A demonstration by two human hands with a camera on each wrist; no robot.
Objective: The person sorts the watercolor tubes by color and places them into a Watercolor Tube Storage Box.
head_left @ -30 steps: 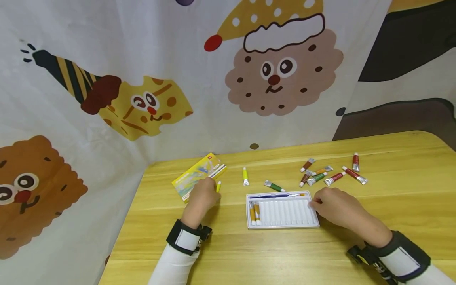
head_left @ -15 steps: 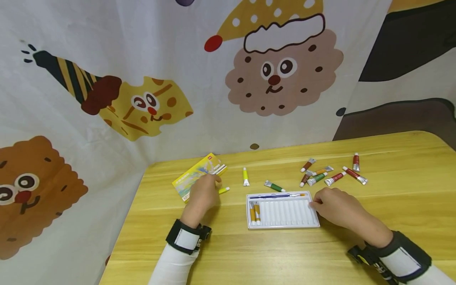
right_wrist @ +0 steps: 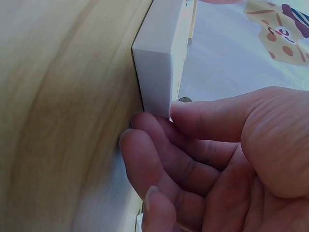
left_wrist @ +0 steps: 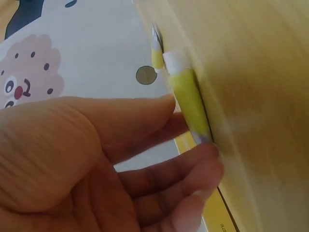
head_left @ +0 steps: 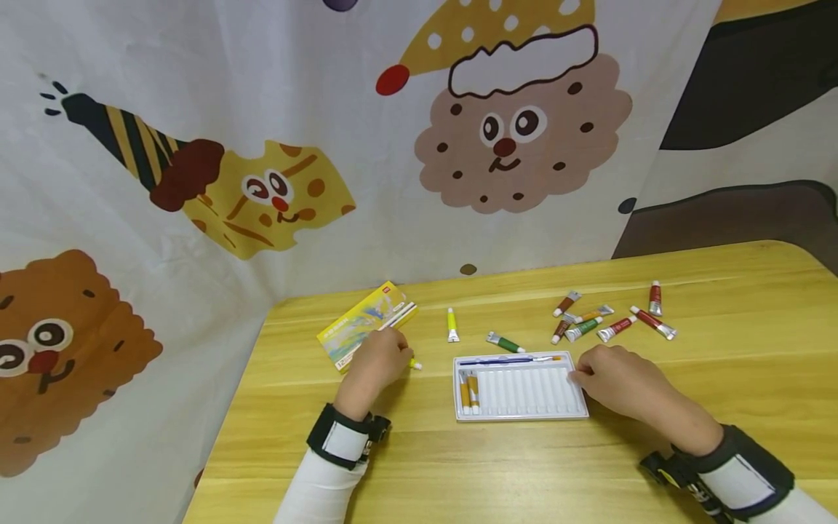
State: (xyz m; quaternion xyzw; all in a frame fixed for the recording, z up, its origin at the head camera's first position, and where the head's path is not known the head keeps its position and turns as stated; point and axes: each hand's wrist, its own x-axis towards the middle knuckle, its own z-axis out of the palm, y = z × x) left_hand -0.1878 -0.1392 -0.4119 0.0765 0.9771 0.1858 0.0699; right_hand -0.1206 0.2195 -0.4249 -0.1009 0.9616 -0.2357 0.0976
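Note:
My left hand (head_left: 377,358) pinches a small yellow paint tube (left_wrist: 189,99) between thumb and fingers, low over the table. Its white cap points away from the fingers; in the head view, little more than the cap end shows. Just behind this hand lies a yellow paint box (head_left: 363,320). My right hand (head_left: 618,382) grips the right end of a white plastic tray (head_left: 524,393), thumb at the rim and fingers curled against the end wall (right_wrist: 154,72). Two ochre tubes (head_left: 468,393) lie in the tray's left slots, and a blue paintbrush (head_left: 500,360) along its back.
Another yellow tube (head_left: 452,325) and a green tube (head_left: 505,342) lie behind the tray. Several red, brown, green and orange tubes (head_left: 615,329) are scattered at the back right of the table (head_left: 497,466). A printed curtain (head_left: 366,240) hangs along the back edge.
The yellow tube in my left hand has turned, its cap swinging from pointing away to pointing right and slightly toward me. My right hand and the tray have stayed put.

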